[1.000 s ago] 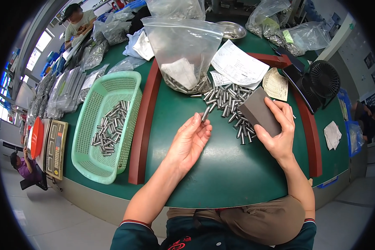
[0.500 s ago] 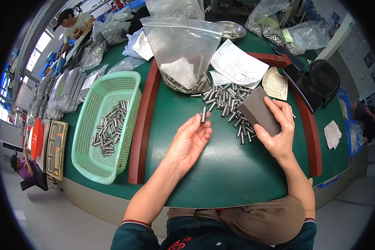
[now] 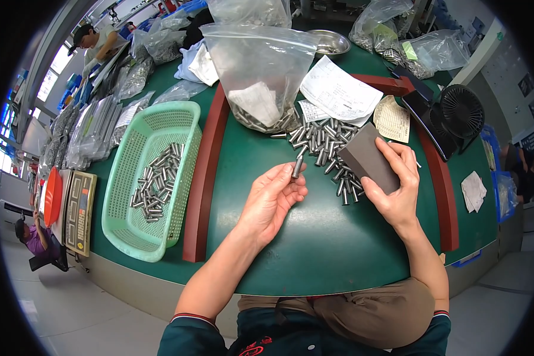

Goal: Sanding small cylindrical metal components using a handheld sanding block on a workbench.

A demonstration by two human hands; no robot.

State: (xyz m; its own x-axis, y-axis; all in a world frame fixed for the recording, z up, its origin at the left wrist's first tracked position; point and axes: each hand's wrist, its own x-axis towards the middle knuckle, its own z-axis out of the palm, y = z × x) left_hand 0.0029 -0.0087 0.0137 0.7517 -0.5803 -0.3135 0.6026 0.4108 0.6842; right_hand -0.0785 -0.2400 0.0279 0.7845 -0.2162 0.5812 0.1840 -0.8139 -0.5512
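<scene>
Now a pin is pinched by the left hand near the pile, a block is gripped by the right hand, and the batch in the basket seems done, with plenty left heaped.

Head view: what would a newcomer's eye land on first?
Probably the light green basket on the left, with metal pins heaped inside. Then the loose pin pile at centre, with the left hand holding a single pin and the right hand a grey block. Behind the pile stands a large clear bag.
</scene>
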